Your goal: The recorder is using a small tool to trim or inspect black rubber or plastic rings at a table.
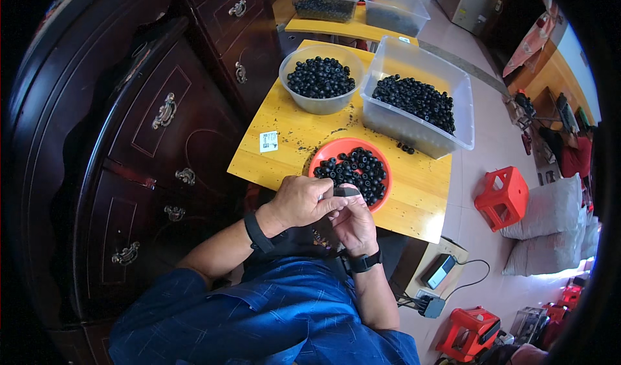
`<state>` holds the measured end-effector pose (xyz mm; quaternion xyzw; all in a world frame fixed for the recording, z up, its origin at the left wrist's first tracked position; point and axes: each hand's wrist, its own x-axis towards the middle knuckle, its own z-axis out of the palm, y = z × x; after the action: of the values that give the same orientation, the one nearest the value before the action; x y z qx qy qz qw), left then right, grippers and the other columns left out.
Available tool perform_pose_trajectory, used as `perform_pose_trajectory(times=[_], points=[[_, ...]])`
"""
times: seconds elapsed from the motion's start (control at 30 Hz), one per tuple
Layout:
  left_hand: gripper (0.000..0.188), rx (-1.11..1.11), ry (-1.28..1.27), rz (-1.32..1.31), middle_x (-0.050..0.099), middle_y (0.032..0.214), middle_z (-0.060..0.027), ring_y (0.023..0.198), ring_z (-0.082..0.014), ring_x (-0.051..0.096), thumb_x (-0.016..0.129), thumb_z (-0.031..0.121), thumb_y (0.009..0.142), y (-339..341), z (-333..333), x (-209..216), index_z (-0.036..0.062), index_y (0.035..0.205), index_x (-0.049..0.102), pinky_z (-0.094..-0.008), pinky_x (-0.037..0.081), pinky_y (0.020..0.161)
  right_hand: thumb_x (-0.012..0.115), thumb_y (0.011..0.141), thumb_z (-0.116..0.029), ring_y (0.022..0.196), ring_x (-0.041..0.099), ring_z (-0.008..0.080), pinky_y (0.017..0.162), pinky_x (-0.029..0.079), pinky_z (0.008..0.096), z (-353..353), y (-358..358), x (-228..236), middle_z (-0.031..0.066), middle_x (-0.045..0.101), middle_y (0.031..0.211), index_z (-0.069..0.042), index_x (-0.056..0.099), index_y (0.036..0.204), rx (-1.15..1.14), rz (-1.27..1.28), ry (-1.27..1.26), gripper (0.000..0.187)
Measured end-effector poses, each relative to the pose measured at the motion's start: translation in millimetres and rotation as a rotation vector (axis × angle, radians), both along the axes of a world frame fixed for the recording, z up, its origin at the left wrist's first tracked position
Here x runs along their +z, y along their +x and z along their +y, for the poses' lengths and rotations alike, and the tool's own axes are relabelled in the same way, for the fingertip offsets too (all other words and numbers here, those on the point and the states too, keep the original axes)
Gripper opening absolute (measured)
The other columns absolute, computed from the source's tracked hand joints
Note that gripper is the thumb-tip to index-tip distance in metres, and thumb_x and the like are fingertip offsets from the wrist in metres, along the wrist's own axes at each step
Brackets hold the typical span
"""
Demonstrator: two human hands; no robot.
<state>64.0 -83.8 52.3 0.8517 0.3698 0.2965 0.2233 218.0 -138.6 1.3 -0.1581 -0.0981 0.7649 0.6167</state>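
Note:
My left hand and my right hand meet at the near edge of a small yellow wooden table. Together they pinch a small black ring-shaped part, which sits between the fingertips of both hands. Just beyond the hands an orange plate holds a heap of the same black rings. Further back stand a round clear bowl and a clear rectangular tub, both filled with black rings. Each wrist carries a dark band.
A dark wooden cabinet with brass handles stands close on my left. Red plastic stools sit on the tiled floor at right, with a power strip and charger near my right elbow. Another table with clear tubs stands behind.

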Motion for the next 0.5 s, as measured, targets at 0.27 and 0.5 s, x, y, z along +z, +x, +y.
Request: perform_pose_trajectory(times=[0.27,0.5], points=[[0.026,-0.021,-0.081,-0.116,0.06,0.063,-0.0071,0.056,-0.0225,0.062,0.075,0.028,0.084,0,5,14,0.0053,0.087,0.064,-0.0333,0.048,0.054,0.058,0.098,-0.018,0.08,0.061,0.0086,0.07,0.053,0.0235,5,2,7,0.0001,0.063,0.094,-0.009,0.058,0.109,0.025,0.029,-0.055,0.014],[0.025,-0.08,-0.23,-0.224,0.066,0.072,-0.0065,0.063,-0.0115,0.064,0.074,0.011,0.081,9,11,20,0.004,0.104,0.067,-0.0267,0.049,0.059,0.061,0.097,-0.02,0.076,0.056,0.0066,0.068,0.049,0.0224,10,6,12,-0.0022,0.06,0.091,-0.01,0.057,0.109,0.07,0.138,-0.076,0.016]])
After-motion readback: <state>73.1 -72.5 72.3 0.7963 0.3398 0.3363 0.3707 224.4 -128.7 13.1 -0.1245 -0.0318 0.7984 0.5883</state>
